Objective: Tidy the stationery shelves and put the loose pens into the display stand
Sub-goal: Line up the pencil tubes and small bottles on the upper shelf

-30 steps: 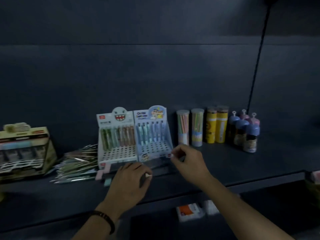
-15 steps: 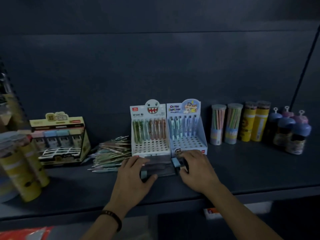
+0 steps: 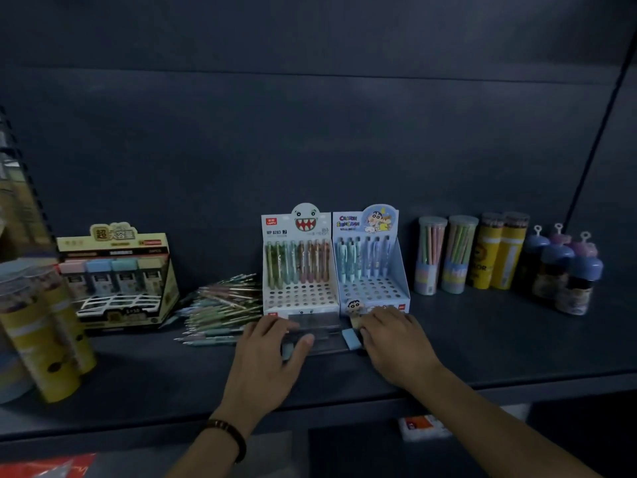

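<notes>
Clear case (image 3: 320, 331), centre frame, laid on the shelf (image 3: 499, 339) before the white display stand (image 3: 300, 298). Left end is gripped by the left hand (image 3: 265, 357), thumb in front. Right end is clasped by the right hand (image 3: 393, 343), fingers curled. Loose pens (image 3: 224, 305) are heaped just left of the stand.

The white display stand (image 3: 299, 300) is showing a red toothy mouth and a grid of round holes, and the pale blue stand (image 3: 374, 291) touching its right side is showing a cartoon figure. Left of the white stand, the loose pens (image 3: 224, 305) are showing green, pink and teal. In front of it, a smoky clear case (image 3: 324, 327) is showing pale blue ends, and well to the right two yellow tubes (image 3: 498, 257) are standing on the dark grey shelf (image 3: 482, 350).
</notes>
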